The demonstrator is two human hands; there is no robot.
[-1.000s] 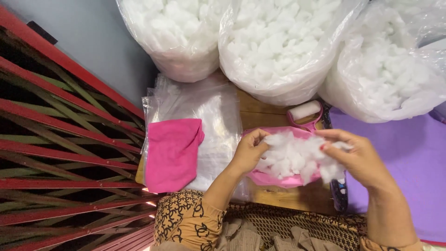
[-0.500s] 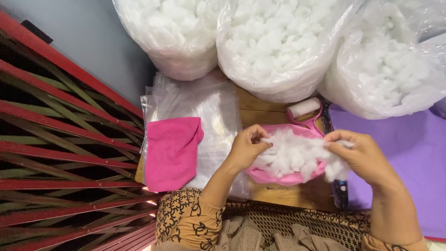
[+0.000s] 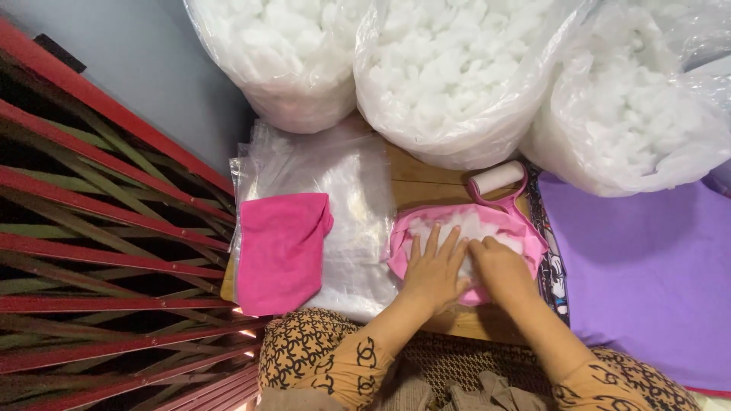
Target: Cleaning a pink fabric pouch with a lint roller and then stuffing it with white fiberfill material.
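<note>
both hands press flat on white stuffing (image 3: 476,223) inside a pink fabric cover (image 3: 525,227). the left hand (image 3: 434,268) has its fingers spread; the right hand (image 3: 496,262) lies touching beside it.

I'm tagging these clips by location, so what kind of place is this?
Probably a small home workshop for stuffing soft goods. Three big clear bags of white fibre filling stand behind a wooden board, a stack of clear plastic sleeves lies beside it, and both hands press filling into a pink fabric cover.
</note>
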